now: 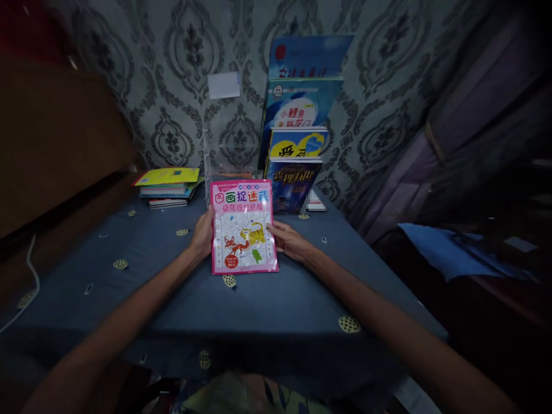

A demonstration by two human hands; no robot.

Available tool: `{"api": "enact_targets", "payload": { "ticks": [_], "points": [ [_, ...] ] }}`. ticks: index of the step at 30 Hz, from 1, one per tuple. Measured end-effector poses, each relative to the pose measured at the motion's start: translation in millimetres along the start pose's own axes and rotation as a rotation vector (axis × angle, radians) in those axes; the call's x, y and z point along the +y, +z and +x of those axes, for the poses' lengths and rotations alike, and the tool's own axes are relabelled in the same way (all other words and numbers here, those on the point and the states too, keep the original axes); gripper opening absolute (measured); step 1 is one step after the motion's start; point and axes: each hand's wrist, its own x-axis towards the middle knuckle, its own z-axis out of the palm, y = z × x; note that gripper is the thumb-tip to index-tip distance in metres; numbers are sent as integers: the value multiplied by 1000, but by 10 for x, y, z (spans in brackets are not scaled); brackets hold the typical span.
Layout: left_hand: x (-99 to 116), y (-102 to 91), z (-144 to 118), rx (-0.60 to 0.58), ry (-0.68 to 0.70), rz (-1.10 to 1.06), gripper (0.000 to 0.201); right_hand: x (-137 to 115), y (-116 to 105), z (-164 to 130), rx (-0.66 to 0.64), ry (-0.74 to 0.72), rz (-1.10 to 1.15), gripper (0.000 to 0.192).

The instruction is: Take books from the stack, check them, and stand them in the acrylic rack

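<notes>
Head view: I note the left hand [202, 234] closed on the left edge of the pink picture book [244, 226], the right hand [290, 240] gripping its right edge — the book flat on the blue tablecloth [280, 299] between both grips. My advice: keep pressure even on both edges so it stays square — upright books [297, 149] stand just beyond the grips.

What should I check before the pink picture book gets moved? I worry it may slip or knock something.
1. Left hand on the left edge of the pink picture book: ok.
2. Right hand on its right edge: ok.
3. Firm grip underneath: cannot tell.
4. Book flat on the blue spotted tablecloth: cannot tell.
5. Upright row of blue books right behind it, little clearance: not ok.
6. Flat book stack well aside: ok.
</notes>
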Motion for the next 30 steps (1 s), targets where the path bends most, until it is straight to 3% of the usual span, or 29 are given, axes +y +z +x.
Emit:
{"api": "enact_targets", "payload": {
  "ticks": [6,12,24,30],
  "points": [
    [-67,-10,-75,-64,-86,-53,33,13,-60,34,65,-66,-62,39],
    [-59,-25,-83,-20,-115,-33,37,20,-37,26,38,-68,-61,44],
    [-36,-31,-83,-51,-60,-35,40,-9,-4,-10,15,-9,-18,52],
    [-46,-23,-96,-88,-40,-21,42,1,-23,-18,15,10,-21,46]
  ]
}}
